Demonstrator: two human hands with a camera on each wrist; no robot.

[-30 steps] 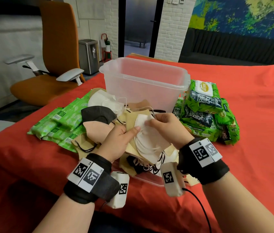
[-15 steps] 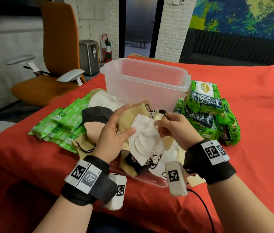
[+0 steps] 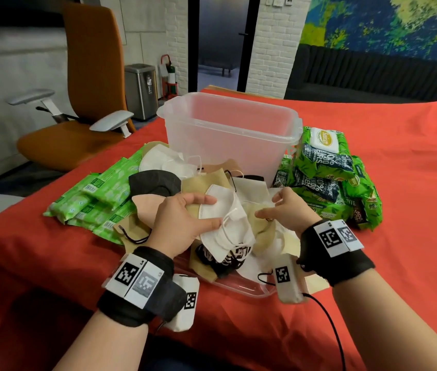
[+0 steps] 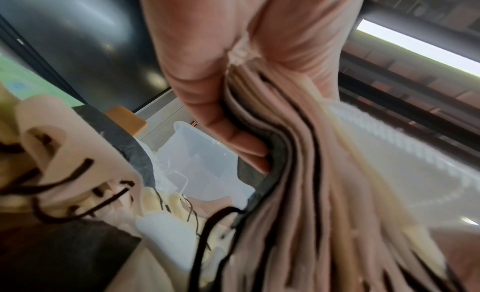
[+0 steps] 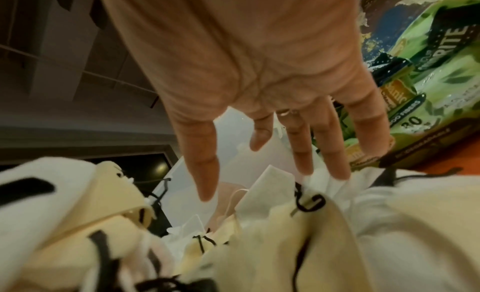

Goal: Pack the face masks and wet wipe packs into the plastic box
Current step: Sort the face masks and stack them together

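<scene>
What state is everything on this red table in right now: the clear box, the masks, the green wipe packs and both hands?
Clear plastic box: upright, lid off, nothing visible inside.
Stack of folded face masks: gripped in the left hand.
Loose mask pile: heaped in front of the box, straps tangled.
Big green wet wipe packs: stacked right of the box, sealed.
Slim light-green packs: lying flat on the left.
Left hand: holding the stack.
Right hand: fingers spread, empty.

Evenly, softly lit from overhead in the head view, sharp at centre, bowed toward the edges. Dimmer and heavily smeared in both wrist views; bright glare strip at 2 o'clock in the left one.
</scene>
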